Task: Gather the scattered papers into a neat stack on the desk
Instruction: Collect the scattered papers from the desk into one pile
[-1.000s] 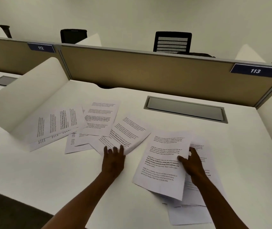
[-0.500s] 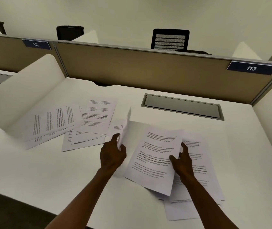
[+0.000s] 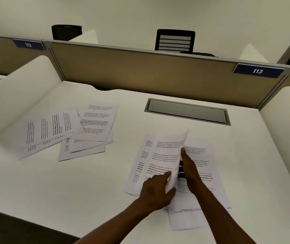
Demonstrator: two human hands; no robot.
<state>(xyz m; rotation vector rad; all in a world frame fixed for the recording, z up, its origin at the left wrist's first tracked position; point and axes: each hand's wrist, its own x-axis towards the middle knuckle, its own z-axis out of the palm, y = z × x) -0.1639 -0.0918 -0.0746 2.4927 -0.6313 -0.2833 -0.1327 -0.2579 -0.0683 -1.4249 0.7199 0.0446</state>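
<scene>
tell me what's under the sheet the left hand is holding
Under the bent sheet pinched by the left hand lie more printed pages of the pile, fanned out unevenly on the desk. The right hand covers the middle; their number can't be told.

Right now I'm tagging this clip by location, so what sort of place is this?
Most likely an open-plan office or study hall: tan divider panels with numbered seat plates, 113 among them, mesh-backed office chairs beyond, and a white desk with a cable hatch.
</scene>
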